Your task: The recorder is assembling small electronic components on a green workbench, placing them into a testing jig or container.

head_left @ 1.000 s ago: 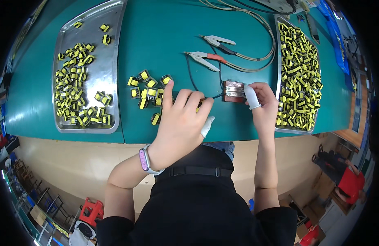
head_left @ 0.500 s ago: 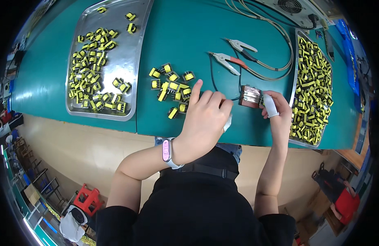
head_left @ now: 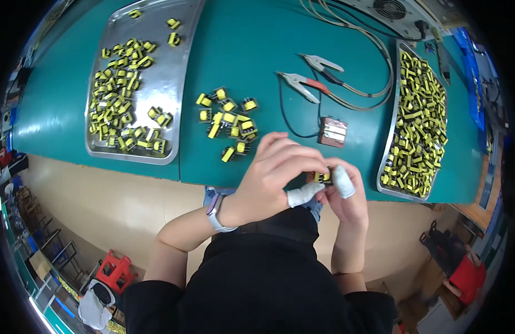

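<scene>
Coil [head_left: 323, 176] pinched right by the table's [head_left: 252, 44] front edge

Both hands are on it: left hand [head_left: 277, 172] and right hand [head_left: 349, 195] have thumb and fingers closed around the little yellow thing, partly hiding it. Brown block [head_left: 333, 132] sits a bit further in from that edge, touching neither hand. What could go wrong, imo: those white thumb covers [head_left: 305, 195] slide, the pinch slips, and with the edge so near, it drops to the floor [head_left: 140, 206].

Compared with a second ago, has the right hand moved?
Yes: the right hand has moved from beside the brown block toward the near table edge.
</scene>
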Demonstrator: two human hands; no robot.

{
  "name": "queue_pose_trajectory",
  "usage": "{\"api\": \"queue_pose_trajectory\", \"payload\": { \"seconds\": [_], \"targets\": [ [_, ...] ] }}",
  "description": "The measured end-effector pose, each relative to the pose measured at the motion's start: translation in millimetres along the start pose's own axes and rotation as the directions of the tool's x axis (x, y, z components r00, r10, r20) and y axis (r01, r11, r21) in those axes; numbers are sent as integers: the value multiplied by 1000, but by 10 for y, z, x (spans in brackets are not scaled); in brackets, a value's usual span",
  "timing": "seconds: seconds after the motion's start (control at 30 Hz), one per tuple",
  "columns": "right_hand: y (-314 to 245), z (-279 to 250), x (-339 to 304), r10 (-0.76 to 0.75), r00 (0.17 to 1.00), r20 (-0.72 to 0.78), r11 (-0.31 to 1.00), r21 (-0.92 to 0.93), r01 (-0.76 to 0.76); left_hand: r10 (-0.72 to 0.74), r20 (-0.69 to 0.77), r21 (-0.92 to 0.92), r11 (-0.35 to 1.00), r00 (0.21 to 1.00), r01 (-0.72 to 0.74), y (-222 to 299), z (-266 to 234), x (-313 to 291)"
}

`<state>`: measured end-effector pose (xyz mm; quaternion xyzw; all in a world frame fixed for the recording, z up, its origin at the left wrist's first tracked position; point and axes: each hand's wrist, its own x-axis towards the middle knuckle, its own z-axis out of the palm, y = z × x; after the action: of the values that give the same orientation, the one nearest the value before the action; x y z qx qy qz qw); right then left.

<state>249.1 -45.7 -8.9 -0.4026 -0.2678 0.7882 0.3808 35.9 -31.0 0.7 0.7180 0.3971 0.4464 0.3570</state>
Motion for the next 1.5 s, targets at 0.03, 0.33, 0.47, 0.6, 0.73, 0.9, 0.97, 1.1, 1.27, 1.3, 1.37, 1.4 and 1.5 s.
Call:
{"api": "queue_pose_trajectory", "payload": {
  "seconds": [0.03, 0.33, 0.47, 0.6, 0.73, 0.9, 0.97, 1.1, 1.27, 1.3, 1.37, 1.4, 1.5],
  "targets": [
    [-20, 44, -8, -11, 1000, -18, 1000, 23, 11, 5, 4, -12, 1000, 1000, -5, 1, 6, -1],
    [-245, -160, 124, -416, 848, -329, 782, -605, 149, -52, 432, 499, 845, 900, -191, -8, -307, 80],
    [-260, -322, 197, -578, 791, -200, 499, -854, 150, -46, 403, 500, 847, 914, -178, -86, -299, 30],
    [-286, -220, 198, -668, 742, 46, 138, -973, 185, -35, 419, 501, 842, 908, -199, -110, -297, 53],
    [-222, -267, 205, -683, 698, 217, -108, -975, 196, 25, 357, 472, 858, 934, -203, -116, -273, 67],
    [-228, -272, 209, -703, 688, 183, -47, -976, 212, 36, 217, 339, 934, 975, -110, -61, -222, 84],
    [-286, -249, 220, -700, 697, 157, 32, -967, 251, 50, 174, 331, 937, 983, -106, -72, -209, 86],
    [-310, -268, 215, -684, 701, 200, 13, -958, 285, 17, 149, 301, 952, 989, -61, -35, -217, 86],
    [-296, -162, 92, -159, 983, -87, 987, 9, 160, 13, 98, 136, 990, 995, -26, -24, -192, 89],
    [-264, -57, 102, -100, 994, -38, 992, 73, 102, 14, 101, 137, 990, 995, -27, -25, -159, 91],
    [-26, 67, 142, -152, 988, 20, 987, 55, 151, 27, 100, 140, 989, 995, -41, -32, -105, 94],
    [11, 63, 167, -108, 993, 57, 994, -5, 108, 30, 102, 135, 990, 994, -44, -44, -99, 92],
    [-13, 88, 174, -273, 961, -42, 922, -297, 249, 44, 131, 265, 961, 990, -77, -74, -112, 90]
  ]
}}
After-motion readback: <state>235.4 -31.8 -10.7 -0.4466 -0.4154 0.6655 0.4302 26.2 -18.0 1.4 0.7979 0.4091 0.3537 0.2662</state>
